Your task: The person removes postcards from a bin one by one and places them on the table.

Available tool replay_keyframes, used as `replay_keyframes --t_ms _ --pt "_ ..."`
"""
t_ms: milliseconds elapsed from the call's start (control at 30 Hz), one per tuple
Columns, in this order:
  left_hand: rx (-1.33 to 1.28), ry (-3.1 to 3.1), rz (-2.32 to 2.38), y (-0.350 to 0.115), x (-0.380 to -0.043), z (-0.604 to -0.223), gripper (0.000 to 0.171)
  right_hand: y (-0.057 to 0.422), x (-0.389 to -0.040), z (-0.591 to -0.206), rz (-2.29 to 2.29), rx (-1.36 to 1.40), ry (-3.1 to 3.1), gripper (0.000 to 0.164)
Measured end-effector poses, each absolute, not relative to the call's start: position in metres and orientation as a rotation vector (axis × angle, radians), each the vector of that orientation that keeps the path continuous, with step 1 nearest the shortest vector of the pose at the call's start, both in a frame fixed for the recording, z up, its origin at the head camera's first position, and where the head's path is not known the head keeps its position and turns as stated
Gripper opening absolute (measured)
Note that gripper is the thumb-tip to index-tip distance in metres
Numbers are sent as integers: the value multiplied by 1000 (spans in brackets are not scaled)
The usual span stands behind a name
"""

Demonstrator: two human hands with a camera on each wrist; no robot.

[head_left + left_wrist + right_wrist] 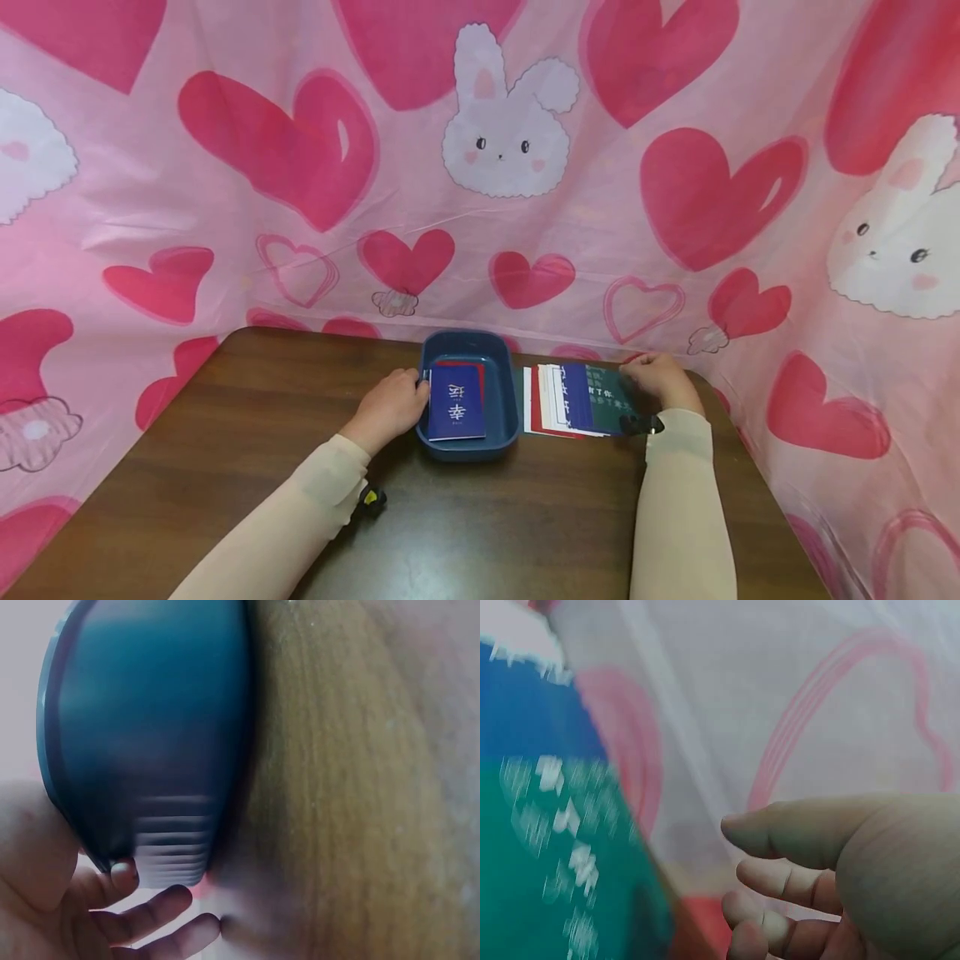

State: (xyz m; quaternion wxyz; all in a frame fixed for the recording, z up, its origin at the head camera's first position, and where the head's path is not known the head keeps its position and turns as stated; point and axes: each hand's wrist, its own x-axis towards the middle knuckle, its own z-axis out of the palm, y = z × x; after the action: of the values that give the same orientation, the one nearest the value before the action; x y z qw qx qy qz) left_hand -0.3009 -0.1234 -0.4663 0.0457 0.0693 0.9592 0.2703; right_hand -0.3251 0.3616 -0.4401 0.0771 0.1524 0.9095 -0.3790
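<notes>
A dark blue plastic tray (472, 451) stands on the table with a blue card (457, 406) lying over a red card (482, 385) inside. My left hand (390, 407) holds the tray's left rim; in the left wrist view its fingertips curl at the outer wall (150, 712). Right of the tray, several overlapping cards fan out in a row, with a green card (611, 404) at the right end and another blue card (577, 396) beside it. Close to the green card's far right corner is my right hand (666, 381). Its fingers are loosely bent with nothing between them in the right wrist view.
The brown wooden table (480, 525) ends just behind the tray and the cards. A pink cloth (420, 175) printed with hearts and rabbits hangs along the back and both sides. White and red cards (535, 400) form the left part of the fan, close to the tray.
</notes>
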Motion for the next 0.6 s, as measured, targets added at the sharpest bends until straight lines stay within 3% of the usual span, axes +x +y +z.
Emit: replay_keyframes --t_ms 333,600 --pt "196 2911 877 -122 -301 -469 51 294 -330 -402 -1229 199 2848 45" --pt "192 2914 882 -121 -302 -468 52 235 -336 -393 -1351 -46 2698 46"
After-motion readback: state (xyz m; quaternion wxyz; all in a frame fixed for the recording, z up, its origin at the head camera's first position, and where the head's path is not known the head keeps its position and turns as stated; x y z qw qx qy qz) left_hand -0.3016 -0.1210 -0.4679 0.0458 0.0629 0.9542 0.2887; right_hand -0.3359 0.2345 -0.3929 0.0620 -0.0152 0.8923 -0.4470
